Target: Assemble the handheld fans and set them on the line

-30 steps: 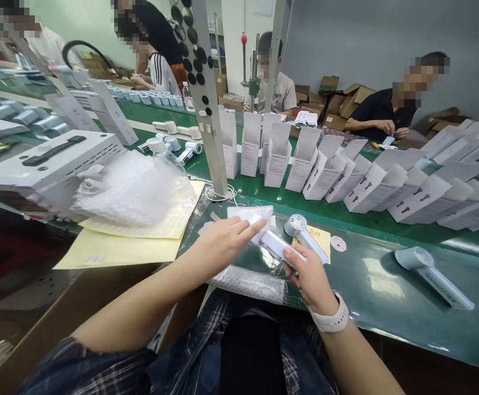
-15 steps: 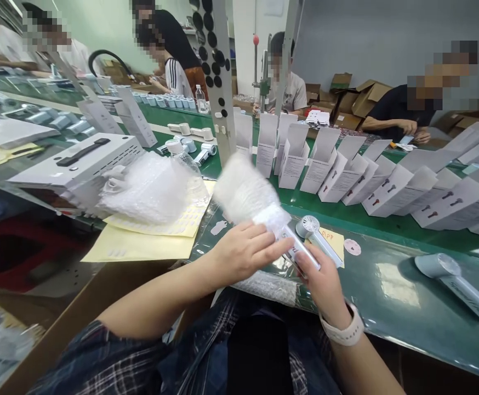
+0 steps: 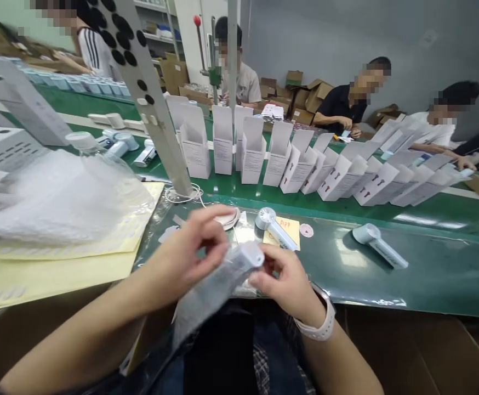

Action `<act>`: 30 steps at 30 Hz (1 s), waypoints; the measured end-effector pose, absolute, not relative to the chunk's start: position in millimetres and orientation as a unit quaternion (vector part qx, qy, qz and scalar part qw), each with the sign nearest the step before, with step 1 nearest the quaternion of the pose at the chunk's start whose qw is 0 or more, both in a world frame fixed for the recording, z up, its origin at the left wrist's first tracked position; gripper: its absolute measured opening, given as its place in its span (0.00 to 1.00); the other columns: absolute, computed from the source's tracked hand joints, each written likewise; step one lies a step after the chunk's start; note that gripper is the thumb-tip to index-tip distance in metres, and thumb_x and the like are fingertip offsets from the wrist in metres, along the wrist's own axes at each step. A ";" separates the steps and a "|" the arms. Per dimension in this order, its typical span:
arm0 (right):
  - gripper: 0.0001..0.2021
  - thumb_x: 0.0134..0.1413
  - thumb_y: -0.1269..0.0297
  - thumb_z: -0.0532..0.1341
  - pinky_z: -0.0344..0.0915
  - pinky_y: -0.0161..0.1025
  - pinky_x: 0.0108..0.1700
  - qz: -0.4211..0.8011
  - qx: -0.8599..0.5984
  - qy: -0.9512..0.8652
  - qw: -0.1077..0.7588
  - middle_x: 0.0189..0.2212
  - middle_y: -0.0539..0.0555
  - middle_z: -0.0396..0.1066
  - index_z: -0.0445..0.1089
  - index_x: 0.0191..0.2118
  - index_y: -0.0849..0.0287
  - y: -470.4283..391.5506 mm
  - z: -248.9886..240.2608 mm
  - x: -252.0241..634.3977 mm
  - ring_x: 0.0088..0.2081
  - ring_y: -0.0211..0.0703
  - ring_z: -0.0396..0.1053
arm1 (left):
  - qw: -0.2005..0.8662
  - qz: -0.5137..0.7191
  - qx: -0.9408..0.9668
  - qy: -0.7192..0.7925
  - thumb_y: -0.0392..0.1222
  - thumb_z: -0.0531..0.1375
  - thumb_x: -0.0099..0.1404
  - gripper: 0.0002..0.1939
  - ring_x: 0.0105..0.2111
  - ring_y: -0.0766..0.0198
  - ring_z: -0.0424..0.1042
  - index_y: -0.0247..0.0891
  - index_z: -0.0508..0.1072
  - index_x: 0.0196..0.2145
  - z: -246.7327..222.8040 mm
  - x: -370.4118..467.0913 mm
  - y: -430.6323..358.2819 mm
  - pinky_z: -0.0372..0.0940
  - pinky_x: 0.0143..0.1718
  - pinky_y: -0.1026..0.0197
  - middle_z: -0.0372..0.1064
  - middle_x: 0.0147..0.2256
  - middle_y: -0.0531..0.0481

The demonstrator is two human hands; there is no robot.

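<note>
In the head view, the near edge of the green counter [image 3: 317, 282] ran behind the person's forearms. The wrapped fan [image 3: 217, 288] was between the hands at that edge, inside a translucent bag that sloped down toward the lap. The right hand [image 3: 291, 282] had a narrow grip, fingertips and thumb on the pale end of the wrapped fan. The left hand [image 3: 198, 247] was bent beside the bag, thumb and forefinger close to it; I cannot tell whether its grip had pinched the film.

The widest open room lay right of the right hand, along the counter. To the left it was tighter: yellow sheets [image 3: 112, 269] reached over the edge, a pile of bubble bags [image 3: 54, 203] lay on them, and a leaning metal post [image 3: 157, 131] stood ahead.

Two unwrapped fans lay past the hands, one on a yellow note [image 3: 294, 230], the other [image 3: 381, 247] well apart. One round pink sticker [image 3: 306, 230] lay beside the note. At least ten open white boxes [image 3: 251, 162] stood behind, overlapping toward the right.
</note>
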State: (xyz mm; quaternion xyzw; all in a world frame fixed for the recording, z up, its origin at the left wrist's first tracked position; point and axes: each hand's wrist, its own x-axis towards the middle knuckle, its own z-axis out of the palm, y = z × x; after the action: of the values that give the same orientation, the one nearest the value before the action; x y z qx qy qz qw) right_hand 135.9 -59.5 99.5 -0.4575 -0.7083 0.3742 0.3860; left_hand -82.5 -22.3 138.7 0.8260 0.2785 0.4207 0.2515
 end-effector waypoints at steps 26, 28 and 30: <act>0.24 0.58 0.53 0.60 0.70 0.55 0.50 -0.146 -0.630 -0.559 0.519 0.45 0.68 0.73 0.62 0.56 0.62 164.4 159.3 192.5 0.46 0.63 0.74 | 0.173 0.461 0.753 0.436 0.30 0.53 0.68 0.13 0.42 0.59 0.75 0.39 0.72 0.46 -9.8 -95.9 -16.9 0.73 0.45 0.56 0.75 0.41 0.44; 0.24 0.58 0.53 0.58 0.69 0.59 0.52 -0.159 -0.619 -0.576 0.510 0.47 0.70 0.72 0.61 0.55 0.63 183.1 152.2 190.1 0.49 0.66 0.72 | 0.217 0.457 0.741 0.442 0.31 0.52 0.68 0.13 0.45 0.57 0.74 0.39 0.72 0.46 -12.7 -95.7 -16.9 0.73 0.49 0.54 0.75 0.43 0.43; 0.23 0.57 0.53 0.58 0.67 0.61 0.55 -0.175 -0.599 -0.602 0.498 0.48 0.71 0.70 0.62 0.54 0.62 190.1 143.6 189.1 0.52 0.68 0.70 | 0.271 0.448 0.713 0.467 0.31 0.53 0.66 0.13 0.44 0.58 0.74 0.39 0.72 0.45 -10.1 -98.0 -16.5 0.73 0.47 0.54 0.74 0.44 0.43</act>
State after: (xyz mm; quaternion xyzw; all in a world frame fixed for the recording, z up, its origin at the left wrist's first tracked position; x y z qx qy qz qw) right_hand 189.1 190.1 143.6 -0.5991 -0.6019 -0.1754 0.4980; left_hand -98.0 -16.5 -10.1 0.7129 0.4670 0.4477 0.2708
